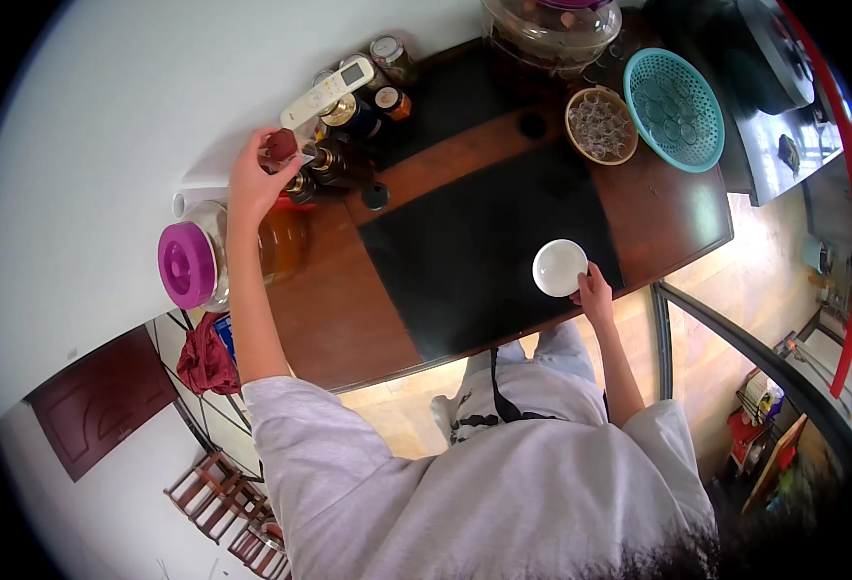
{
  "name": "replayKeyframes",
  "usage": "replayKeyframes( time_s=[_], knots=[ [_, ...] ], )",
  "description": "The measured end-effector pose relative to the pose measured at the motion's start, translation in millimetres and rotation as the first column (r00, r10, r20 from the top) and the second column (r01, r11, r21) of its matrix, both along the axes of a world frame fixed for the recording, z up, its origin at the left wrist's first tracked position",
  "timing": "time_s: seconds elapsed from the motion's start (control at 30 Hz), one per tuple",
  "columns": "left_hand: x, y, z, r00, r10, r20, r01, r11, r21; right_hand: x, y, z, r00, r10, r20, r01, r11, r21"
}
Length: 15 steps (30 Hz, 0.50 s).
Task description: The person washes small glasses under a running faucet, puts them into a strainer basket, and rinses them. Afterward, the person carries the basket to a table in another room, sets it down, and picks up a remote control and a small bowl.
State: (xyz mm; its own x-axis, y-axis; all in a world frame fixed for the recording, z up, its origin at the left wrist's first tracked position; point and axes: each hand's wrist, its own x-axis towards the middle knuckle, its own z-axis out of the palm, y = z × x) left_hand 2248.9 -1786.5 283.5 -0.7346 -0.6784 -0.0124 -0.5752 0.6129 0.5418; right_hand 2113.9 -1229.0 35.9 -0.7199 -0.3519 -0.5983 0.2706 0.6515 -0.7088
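My left hand is raised over the far left end of the desk, by the wall. Its fingers are closed around a small dark red hexagonal object, whose kind I cannot make out. Dark bottles with gold-coloured caps stand just beside that hand, and a white remote control rests across the jars behind them. Near the front edge of the desk, my right hand grips a white bowl by its rim. The inside of the bowl faces up and looks bare.
A large jar with a purple lid is at the desk's left end. Along the back right are a big glass jar, a small basket of clear pieces and a turquoise colander. The wooden desk has black panels.
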Motion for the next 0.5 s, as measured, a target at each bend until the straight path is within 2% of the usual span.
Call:
replayKeyframes(
  time_s=[0.13, 0.2, 0.27, 0.3, 0.37, 0.4, 0.43, 0.5],
  knots=[
    [-1.4, 0.6, 1.8, 0.998, 0.022, 0.067, -0.025, 0.999, 0.043, 2.0, -4.6, 6.6, 0.999, -0.012, 0.045, 0.011, 1.0, 0.015],
    [1.9, 4.5, 0.5, 0.984, 0.064, -0.167, -0.081, 0.991, -0.102, 2.6, -5.2, 6.7, 0.998, -0.027, 0.049, 0.027, 1.0, 0.003],
    [12.9, 12.4, 6.4, 0.92, 0.216, -0.328, -0.244, 0.969, -0.046, 1.8, -8.5, 11.2, 0.997, -0.019, 0.07, 0.019, 1.0, 0.003],
    [20.6, 23.0, 7.7, 0.862, 0.202, -0.465, -0.26, 0.964, -0.063, 1.4, -7.7, 10.1, 0.996, -0.024, 0.082, 0.024, 1.0, -0.005],
    [36.1, 53.6, 0.7, 0.789, 0.134, -0.6, -0.31, 0.93, -0.199, 1.5, -6.3, 4.5, 1.0, 0.011, 0.008, -0.011, 1.0, 0.002],
    [44.4, 76.1, -3.5, 0.811, 0.142, -0.568, -0.321, 0.919, -0.228, 1.6, -9.0, 9.2, 0.999, 0.025, -0.028, -0.024, 0.999, 0.028],
    [47.8, 100.7, -13.4, 0.811, 0.082, -0.579, -0.242, 0.948, -0.206, 1.8, -10.2, 10.4, 1.0, 0.009, -0.024, -0.009, 1.0, -0.001],
    [54.2, 155.4, -38.1, 0.889, 0.119, -0.442, -0.156, 0.987, -0.048, -1.2, -14.5, 24.8, 1.0, 0.005, -0.009, -0.005, 1.0, -0.019]
  ],
)
